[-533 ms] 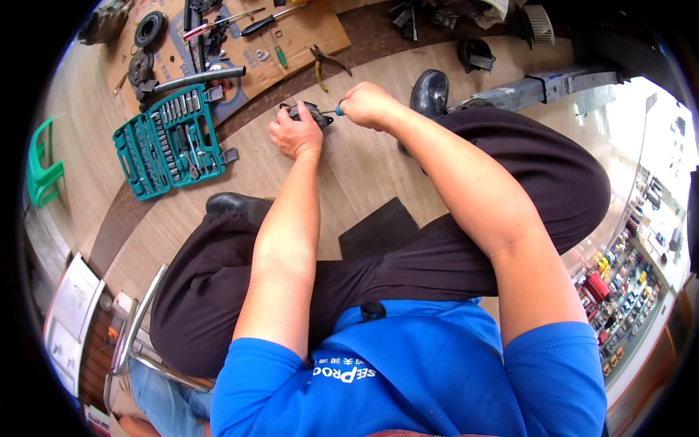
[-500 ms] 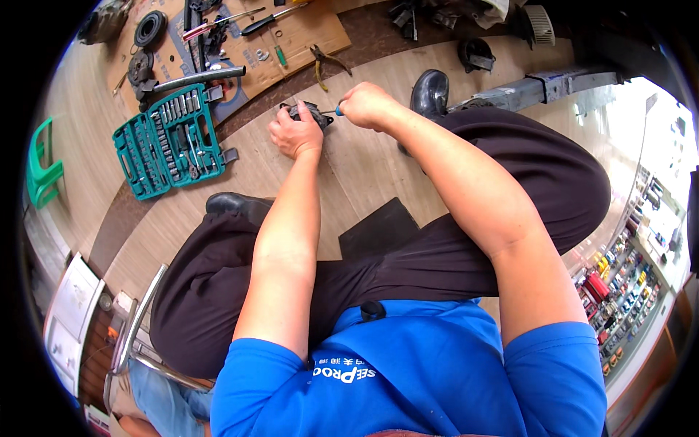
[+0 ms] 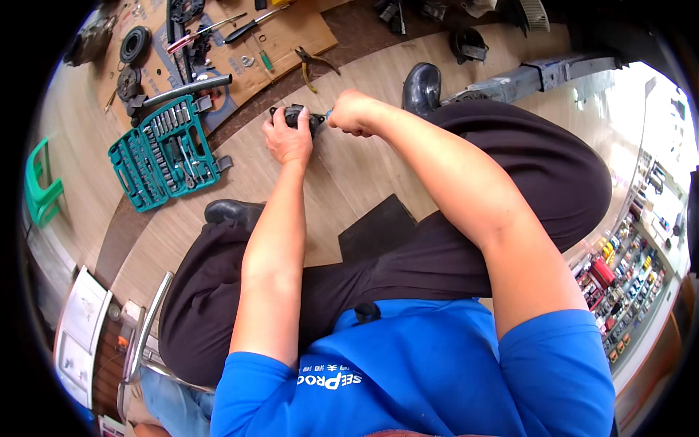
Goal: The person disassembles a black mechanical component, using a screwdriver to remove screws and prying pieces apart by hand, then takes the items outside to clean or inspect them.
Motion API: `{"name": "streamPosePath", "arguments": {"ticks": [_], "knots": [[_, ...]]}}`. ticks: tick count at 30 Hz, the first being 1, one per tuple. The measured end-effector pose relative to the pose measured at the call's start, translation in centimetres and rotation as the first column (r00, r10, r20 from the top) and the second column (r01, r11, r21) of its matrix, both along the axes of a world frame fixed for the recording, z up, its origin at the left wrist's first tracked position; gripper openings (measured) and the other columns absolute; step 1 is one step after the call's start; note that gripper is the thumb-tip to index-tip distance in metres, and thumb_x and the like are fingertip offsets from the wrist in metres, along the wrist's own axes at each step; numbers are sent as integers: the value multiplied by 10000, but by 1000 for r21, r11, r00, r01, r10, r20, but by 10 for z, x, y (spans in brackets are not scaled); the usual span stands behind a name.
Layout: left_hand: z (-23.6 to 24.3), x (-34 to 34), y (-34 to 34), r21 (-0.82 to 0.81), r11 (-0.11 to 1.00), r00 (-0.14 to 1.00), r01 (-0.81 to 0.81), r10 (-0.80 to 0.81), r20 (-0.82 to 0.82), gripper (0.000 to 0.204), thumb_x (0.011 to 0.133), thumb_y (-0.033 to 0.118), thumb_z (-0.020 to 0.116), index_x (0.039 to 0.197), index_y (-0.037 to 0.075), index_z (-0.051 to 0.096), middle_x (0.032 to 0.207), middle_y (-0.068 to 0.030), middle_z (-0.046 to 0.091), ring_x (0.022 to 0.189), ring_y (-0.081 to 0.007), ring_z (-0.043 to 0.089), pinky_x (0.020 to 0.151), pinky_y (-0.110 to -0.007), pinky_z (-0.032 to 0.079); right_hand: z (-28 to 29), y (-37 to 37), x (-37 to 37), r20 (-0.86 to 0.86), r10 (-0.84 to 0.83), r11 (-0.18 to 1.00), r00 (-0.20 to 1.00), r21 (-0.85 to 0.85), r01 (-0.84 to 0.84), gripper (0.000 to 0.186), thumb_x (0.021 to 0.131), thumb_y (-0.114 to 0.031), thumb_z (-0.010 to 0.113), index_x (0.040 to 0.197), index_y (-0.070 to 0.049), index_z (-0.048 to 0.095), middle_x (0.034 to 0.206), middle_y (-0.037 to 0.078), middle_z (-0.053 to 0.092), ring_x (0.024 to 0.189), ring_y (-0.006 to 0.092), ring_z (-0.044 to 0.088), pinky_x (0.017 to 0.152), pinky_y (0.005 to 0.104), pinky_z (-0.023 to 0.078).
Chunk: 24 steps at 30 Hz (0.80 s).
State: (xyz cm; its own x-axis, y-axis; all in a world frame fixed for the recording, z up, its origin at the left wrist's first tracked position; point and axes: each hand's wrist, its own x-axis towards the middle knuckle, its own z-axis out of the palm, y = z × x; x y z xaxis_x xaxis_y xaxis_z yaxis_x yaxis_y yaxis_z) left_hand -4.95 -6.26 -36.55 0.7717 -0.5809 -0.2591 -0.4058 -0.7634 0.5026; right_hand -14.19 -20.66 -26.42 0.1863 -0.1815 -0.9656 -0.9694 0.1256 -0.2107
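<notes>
My left hand (image 3: 286,140) is closed round a small dark mechanical part (image 3: 294,114) on the floor, thumb and fingers on either side of it. From the right, my right hand (image 3: 354,114) grips the blue handle of a screwdriver (image 3: 329,115), mostly hidden in my fist. Its tip end reaches the right side of the part, by a small lug; the exact contact is too small to make out. Just beyond the part lie yellow-handled pliers (image 3: 312,69).
An open green socket set (image 3: 164,149) lies to the left. Behind it, cardboard (image 3: 287,36) bears several tools and black parts. A grey metal beam (image 3: 502,84) is at right, past my boot (image 3: 423,87). A black flat piece (image 3: 378,227) lies between my legs.
My right hand has come closer to the dark part, and less of the screwdriver's shaft shows. The left hand keeps its hold. The whole view has shifted slightly.
</notes>
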Motion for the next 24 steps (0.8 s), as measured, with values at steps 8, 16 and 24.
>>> {"name": "streamPosePath", "arguments": {"ticks": [8, 16, 24], "knots": [[6, -6, -8, 92, 990, 993, -102, 107, -52, 526, 781, 502, 724, 1197, 195, 630, 1279, -128, 530, 1176, -362, 511, 1016, -469, 418, 31, 21, 12, -79, 90, 968, 993, -227, -105, 325, 763, -82, 660, 1077, -18, 706, 1149, 202, 678, 1104, 295, 657, 912, 384, 532], [9, -11, -20, 194, 929, 913, -314, 352, -209, 606, 767, 508, 733, 1243, 159, 594, 1264, -170, 530, 1192, -391, 498, 1015, -488, 412, 32, 74, 16, 1, -282, 896, 960, -359, 263, 379, 876, -221, 574, 1166, 18, 624, 1136, 269, 653, 1089, 380, 642, 926, 462, 512], [-6, -19, -3, 93, 871, 828, -483, 488, -277, 717, 818, 541, 695, 1245, -18, 554, 1293, -277, 519, 1185, -406, 517, 1017, -464, 418, 14, 26, -7, 169, -166, 824, 972, -518, 231, 300, 837, -258, 607, 934, 0, 724, 994, 256, 683, 985, 385, 664, 869, 453, 523]]}}
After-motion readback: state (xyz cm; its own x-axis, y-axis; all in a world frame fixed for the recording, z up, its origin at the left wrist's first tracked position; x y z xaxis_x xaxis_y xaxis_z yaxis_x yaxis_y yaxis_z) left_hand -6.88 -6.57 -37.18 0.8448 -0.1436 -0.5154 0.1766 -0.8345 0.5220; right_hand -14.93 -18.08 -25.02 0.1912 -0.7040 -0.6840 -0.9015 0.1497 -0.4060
